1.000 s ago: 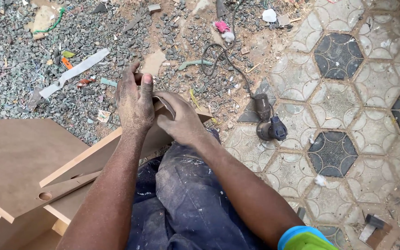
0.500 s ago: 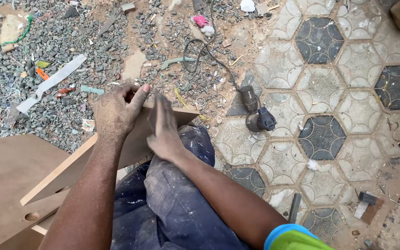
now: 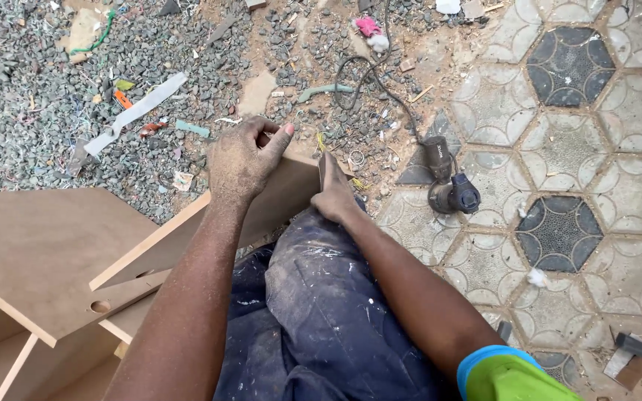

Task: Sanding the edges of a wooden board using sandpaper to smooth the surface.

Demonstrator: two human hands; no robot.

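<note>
Gripping brown board (image 3: 280,200) across lap, left hand (image 3: 243,160) on top edge, right hand (image 3: 334,194) pressing its end; cabinet (image 3: 39,260) alongside looks half-built.

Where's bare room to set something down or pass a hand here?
Free: the paved tiles right of the power tool, up to the scraps at the lower right; also the flat board top left of the left hand. Crowded: the gravel above, littered with strips and debris, and the board edge between left hand and right hand.
</note>
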